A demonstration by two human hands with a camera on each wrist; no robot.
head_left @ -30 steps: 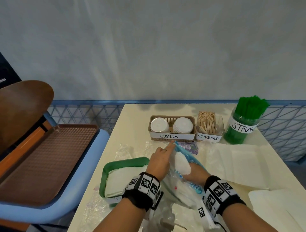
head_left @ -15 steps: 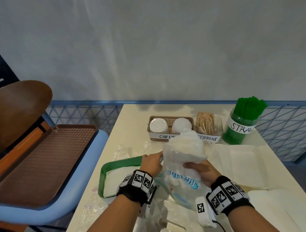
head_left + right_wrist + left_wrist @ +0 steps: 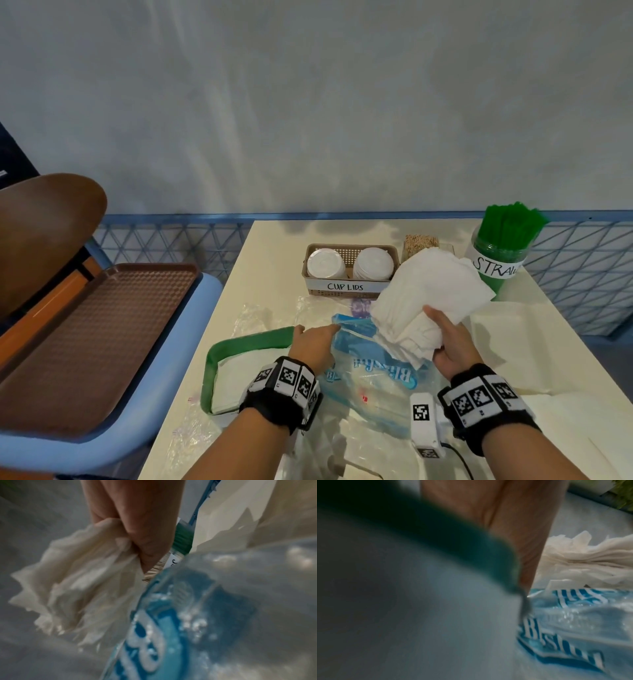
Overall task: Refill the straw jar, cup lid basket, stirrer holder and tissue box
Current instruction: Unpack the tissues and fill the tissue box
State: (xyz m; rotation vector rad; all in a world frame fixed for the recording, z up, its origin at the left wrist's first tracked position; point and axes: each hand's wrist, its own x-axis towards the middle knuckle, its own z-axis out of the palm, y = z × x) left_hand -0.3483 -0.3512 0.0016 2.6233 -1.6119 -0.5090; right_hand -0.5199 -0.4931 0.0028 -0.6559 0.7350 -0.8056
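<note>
My right hand (image 3: 449, 344) grips a thick wad of white tissues (image 3: 432, 291), lifted clear of the blue-printed plastic wrapper (image 3: 375, 371) and held over the table in front of the stirrer holder (image 3: 420, 242). In the right wrist view the fingers (image 3: 137, 520) are curled round the tissues (image 3: 77, 581). My left hand (image 3: 317, 342) lies on the wrapper's open end with fairly straight fingers (image 3: 513, 534), pressing it down. The green tissue box (image 3: 219, 356), left of that hand, holds flat white tissues. The cup lid basket (image 3: 349, 270) and the straw jar (image 3: 500, 255) stand at the back.
White paper sheets (image 3: 534, 346) cover the table's right side. Crumpled clear plastic (image 3: 260, 315) lies around the green box. A brown tray (image 3: 96, 335) rests on a blue chair to the left. A blue mesh fence (image 3: 171, 240) runs behind the table.
My right hand has pulled the tissues out of the wrapper and up to the right. The wrapper has dropped flat on the table under my left hand.
</note>
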